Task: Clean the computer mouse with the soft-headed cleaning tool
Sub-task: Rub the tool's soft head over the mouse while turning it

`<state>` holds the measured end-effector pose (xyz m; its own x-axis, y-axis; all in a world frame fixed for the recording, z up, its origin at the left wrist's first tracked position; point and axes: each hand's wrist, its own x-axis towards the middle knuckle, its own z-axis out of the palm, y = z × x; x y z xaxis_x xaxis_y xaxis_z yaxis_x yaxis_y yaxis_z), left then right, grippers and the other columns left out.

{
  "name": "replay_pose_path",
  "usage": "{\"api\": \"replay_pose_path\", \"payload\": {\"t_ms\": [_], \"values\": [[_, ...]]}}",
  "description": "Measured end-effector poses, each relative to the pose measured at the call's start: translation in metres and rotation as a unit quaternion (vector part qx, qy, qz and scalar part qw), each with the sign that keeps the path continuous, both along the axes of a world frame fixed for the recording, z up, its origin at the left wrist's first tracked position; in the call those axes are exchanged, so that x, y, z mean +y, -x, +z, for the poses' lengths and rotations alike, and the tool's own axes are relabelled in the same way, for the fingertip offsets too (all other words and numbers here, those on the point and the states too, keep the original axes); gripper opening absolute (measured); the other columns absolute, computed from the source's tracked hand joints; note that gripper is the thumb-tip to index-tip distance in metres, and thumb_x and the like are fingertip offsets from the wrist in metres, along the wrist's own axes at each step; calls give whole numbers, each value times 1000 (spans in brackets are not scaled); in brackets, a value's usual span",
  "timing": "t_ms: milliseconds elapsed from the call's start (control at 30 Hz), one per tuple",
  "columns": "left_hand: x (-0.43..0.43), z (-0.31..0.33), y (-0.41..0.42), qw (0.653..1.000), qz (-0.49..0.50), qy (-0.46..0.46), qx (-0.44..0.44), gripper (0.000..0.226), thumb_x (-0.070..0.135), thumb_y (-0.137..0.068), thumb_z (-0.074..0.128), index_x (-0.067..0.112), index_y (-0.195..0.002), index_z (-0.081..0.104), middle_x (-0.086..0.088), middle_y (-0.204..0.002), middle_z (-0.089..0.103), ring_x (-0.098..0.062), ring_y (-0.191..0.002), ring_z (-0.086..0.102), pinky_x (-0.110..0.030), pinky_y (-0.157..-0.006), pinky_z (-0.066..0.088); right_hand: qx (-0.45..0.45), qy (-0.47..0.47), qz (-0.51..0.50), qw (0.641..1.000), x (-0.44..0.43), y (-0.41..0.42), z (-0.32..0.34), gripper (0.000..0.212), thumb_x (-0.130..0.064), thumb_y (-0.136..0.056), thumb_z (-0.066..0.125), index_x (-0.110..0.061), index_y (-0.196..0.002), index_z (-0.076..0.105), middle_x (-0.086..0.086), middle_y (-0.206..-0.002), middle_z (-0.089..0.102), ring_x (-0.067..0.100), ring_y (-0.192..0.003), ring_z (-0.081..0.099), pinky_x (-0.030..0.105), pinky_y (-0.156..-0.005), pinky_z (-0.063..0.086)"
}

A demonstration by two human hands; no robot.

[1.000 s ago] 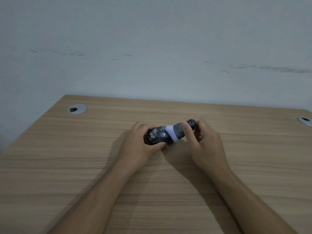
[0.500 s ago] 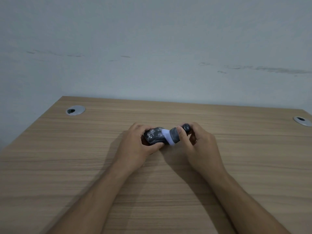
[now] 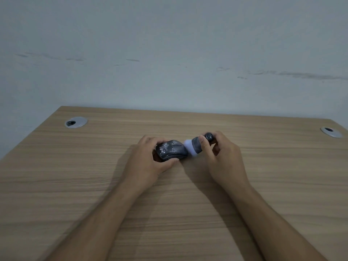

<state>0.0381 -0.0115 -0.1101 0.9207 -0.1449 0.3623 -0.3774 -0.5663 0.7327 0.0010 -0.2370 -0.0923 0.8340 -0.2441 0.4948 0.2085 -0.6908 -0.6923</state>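
Observation:
A dark computer mouse (image 3: 172,151) with pale smudges on its back lies on the wooden desk (image 3: 94,185) near the middle. My left hand (image 3: 148,161) grips it from the left side, thumb in front and fingers behind. My right hand (image 3: 224,157) holds the cleaning tool (image 3: 197,145), a short dark handle with a knob end and a soft white head. The white head (image 3: 189,147) touches the mouse's right end, and the tool slants up to the right.
Two round metal cable grommets sit in the desk, one grommet (image 3: 75,122) at the back left and another grommet (image 3: 330,131) at the back right. A pale wall (image 3: 169,63) rises straight behind the desk's far edge.
The tool's white head slid left over the mouse's top and has come back to its right end. My left hand kept its hold on the mouse.

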Motion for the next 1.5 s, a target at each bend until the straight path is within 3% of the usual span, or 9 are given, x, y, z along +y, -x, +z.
{"api": "replay_pose_path", "payload": {"t_ms": [167,367,600,733,800,933,1233,1367,1500], "values": [[0,0,0,1000,-12,7,-6,53,34,-74,99,29,-122,76,10,-115,66,10,-105,59,3,-84,38,-60,-19,45,997,10,7,5,11,-34,-110,66,-26,-105,70,-17,-73,63,11,-62,58,10,-61,39],[3,2,1,1000,-20,15,-6,57,28,-73,101,27,-124,75,5,-120,68,11,-107,58,4,-88,38,23,-8,27,999,9,-7,-4,14,-28,-110,66,-16,-111,72,-3,-97,75,5,-72,58,23,-73,42],[2,3,1,999,-27,16,-6,57,25,-74,100,31,-124,75,5,-120,68,-3,-108,64,-3,-89,40,-53,-22,56,997,17,4,2,13,-35,-111,65,-25,-110,72,-17,-77,65,7,-66,60,9,-64,40],[2,4,3,999,-26,22,-8,57,27,-74,100,46,-115,67,7,-114,65,15,-102,59,4,-83,37,-8,-11,35,999,14,-1,-3,14,-32,-108,69,-19,-108,74,-9,-84,71,6,-66,58,18,-67,42],[2,4,3,999,-31,27,-4,58,29,-73,101,49,-115,67,8,-114,65,13,-106,59,5,-83,37,12,-14,10,1000,8,-3,-3,14,-30,-108,70,-17,-108,75,-8,-83,71,3,-67,58,20,-68,41],[1,2,2,999,-31,29,4,55,30,-73,101,41,-119,74,10,-113,65,7,-108,60,3,-84,38,-44,-36,4,998,8,5,4,15,-35,-109,69,-28,-96,67,-23,-69,63,3,-58,56,9,-58,38],[2,-1,0,1000,-5,25,9,55,33,-74,100,29,-124,77,7,-113,66,3,-105,63,2,-84,41,-9,-12,-9,1000,9,5,-1,17,-33,-106,72,-17,-102,77,-18,-62,59,0,-63,60,7,-60,39],[1,1,1,1000,-10,21,5,53,31,-72,100,31,-120,77,8,-110,65,16,-97,58,3,-81,39,-69,3,43,997,15,16,5,16,-39,-108,69,-24,-103,74,-19,-68,61,10,-60,58,10,-59,38],[2,2,0,1000,0,22,7,53,32,-73,99,32,-121,76,8,-111,64,6,-99,61,-1,-81,42,-26,24,46,998,19,8,-2,12,-33,-106,71,-22,-106,75,-18,-79,65,6,-65,58,12,-65,39]]}}
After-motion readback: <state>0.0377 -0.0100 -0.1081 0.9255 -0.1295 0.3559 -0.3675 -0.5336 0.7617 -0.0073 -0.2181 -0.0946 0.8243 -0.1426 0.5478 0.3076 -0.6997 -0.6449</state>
